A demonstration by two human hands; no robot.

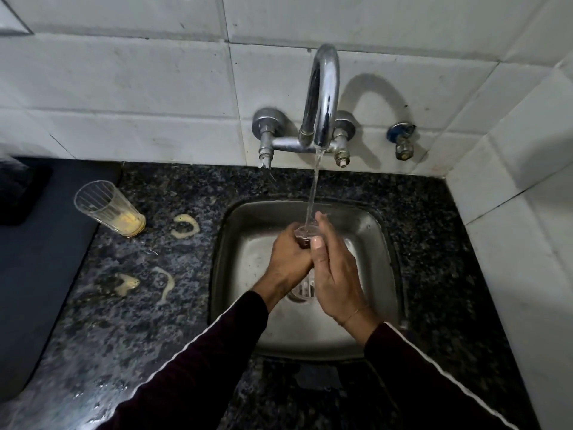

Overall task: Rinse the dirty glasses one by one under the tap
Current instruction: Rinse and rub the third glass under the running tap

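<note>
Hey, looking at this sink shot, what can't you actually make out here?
All in the head view:
- Glass under the tap: mostly wrapped by the left hand and right hand; how clean it is cannot be told.
- Sink drain: partly behind the wrists.
- Dark object at the left edge: cut off and blurred.
- Dirty glass on the counter: what its yellow residue is cannot be told.

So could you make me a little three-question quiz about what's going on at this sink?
1. True or false: water is running from the tap.
2. Where is the glass with yellow residue? A in the sink, B on the counter left of the sink, C on the wall.
3. What do the left hand and right hand hold under the stream?

Key: 1 true. 2 B. 3 a clear glass, over the sink.
</note>
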